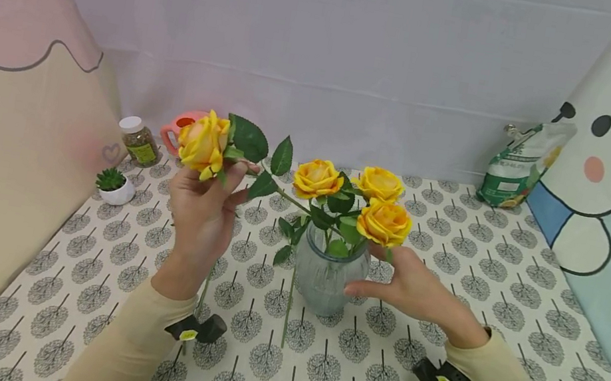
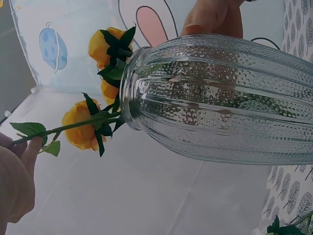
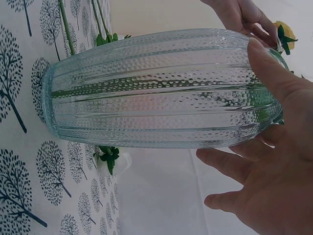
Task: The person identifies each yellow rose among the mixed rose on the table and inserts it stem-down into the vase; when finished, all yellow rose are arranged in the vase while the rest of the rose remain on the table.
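My left hand [image 1: 223,173] pinches the stem of a yellow rose [image 1: 203,143] just under its head, up and left of the glass vase [image 1: 324,278]. A leafy stem [image 2: 68,127] runs from those fingers [image 2: 33,147] to the vase mouth. Three more yellow roses [image 1: 385,223] stand in the ribbed, dimpled vase [image 2: 220,98]. My right hand [image 1: 365,271] rests against the vase's right side. Its thumb [image 3: 266,63] lies along the glass [image 3: 156,88] near the rim, and the other fingers are spread and relaxed beside it.
The vase stands on a tree-print tablecloth [image 1: 348,373]. Loose green stems [image 1: 286,315] lie in front of it. At back left are a pink watering can [image 1: 179,125], a white-lidded jar [image 1: 139,141] and a small potted succulent [image 1: 115,185]. A green pouch [image 1: 518,165] leans at back right.
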A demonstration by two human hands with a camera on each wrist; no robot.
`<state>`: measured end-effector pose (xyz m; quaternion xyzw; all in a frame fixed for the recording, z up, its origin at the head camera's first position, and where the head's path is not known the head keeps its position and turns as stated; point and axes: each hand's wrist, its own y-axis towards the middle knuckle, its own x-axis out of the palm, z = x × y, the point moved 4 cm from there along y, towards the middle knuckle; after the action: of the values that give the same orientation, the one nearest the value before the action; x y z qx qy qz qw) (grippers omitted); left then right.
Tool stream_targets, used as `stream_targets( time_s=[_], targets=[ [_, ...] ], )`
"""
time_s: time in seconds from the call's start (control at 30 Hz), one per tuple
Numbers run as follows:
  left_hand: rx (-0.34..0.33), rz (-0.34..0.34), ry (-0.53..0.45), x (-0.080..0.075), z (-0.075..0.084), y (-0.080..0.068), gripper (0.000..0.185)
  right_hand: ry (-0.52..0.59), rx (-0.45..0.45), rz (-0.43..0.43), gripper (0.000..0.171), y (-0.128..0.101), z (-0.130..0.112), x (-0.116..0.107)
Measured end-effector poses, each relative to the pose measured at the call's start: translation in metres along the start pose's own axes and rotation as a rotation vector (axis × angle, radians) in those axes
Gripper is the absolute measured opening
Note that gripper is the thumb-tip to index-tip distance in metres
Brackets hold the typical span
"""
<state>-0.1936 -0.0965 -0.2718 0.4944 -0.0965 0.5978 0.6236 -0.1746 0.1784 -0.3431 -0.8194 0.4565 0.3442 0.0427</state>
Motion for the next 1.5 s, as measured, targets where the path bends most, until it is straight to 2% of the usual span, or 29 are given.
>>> stream_targets(
  time_s=[0.1, 0.23, 0.47, 0.77, 1.17, 1.37, 1.5],
  targets=[
    [-0.038, 0.007, -0.014, -0.001, -0.004, 0.002, 0.034, 0.015, -0.015, 0.004, 0.091, 0.0, -0.001, 0.0],
    [-0.063, -0.02, 0.002, -0.003, -0.009, 0.003, 0.029, -0.014, -0.048, 0.014, 0.087, 0.001, -0.001, 0.0],
    [-0.163, -0.049, 0.106, -0.005, -0.019, 0.001, 0.028, -0.045, -0.077, 0.028, 0.083, 0.002, -0.001, -0.001],
    [-0.176, -0.147, 0.169, -0.003, -0.029, -0.004, 0.026, -0.04, -0.083, 0.033, 0.081, 0.002, -0.002, -0.001],
    [-0.262, -0.165, 0.211, -0.004, -0.047, -0.015, 0.027, -0.025, -0.032, 0.017, 0.076, 0.0, -0.001, 0.0],
    [-0.27, -0.211, 0.244, -0.002, -0.051, -0.015, 0.026, -0.042, -0.028, 0.019, 0.073, 0.0, -0.001, 0.0],
    [-0.285, -0.208, 0.261, -0.003, -0.052, -0.015, 0.023, -0.047, -0.025, 0.019, 0.069, -0.001, 0.0, 0.0]
  ],
)
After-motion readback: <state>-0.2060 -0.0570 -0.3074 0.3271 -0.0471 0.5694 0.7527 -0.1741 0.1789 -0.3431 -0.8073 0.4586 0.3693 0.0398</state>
